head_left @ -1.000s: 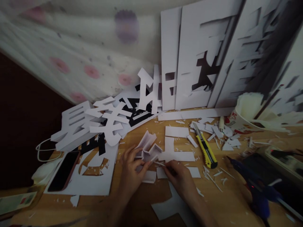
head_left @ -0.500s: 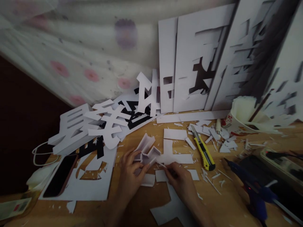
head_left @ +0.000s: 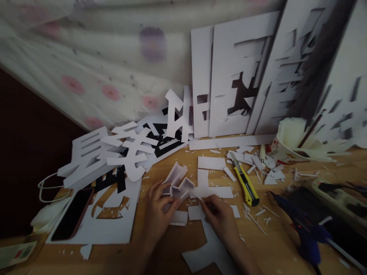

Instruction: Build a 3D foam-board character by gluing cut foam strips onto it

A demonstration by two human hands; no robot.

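A white foam-board letter with raised side walls (head_left: 181, 187) stands on the wooden table, and my left hand (head_left: 158, 204) grips its left and near side between thumb and fingers. My right hand (head_left: 216, 212) pinches a thin white strip (head_left: 197, 196) whose far end reaches the letter's right edge. Flat white cut-out pieces lie around and under my right hand, among them a cross-shaped piece (head_left: 205, 186) just beyond it and a large angular piece (head_left: 206, 244) below. A small white rectangle (head_left: 179, 218) rests between my hands.
A yellow utility knife (head_left: 245, 181) lies right of centre near white scraps. Further right are a blue glue gun (head_left: 304, 225) and a paper cup (head_left: 286, 149). On the left, a phone (head_left: 73, 214) rests on white board beside stacked cut-out characters (head_left: 88, 152). Cut boards (head_left: 237, 34) lean at the back.
Both hands keep nearly the same place and hold. The view has shifted slightly, and the strip in my right hand has tilted a little against the letter.
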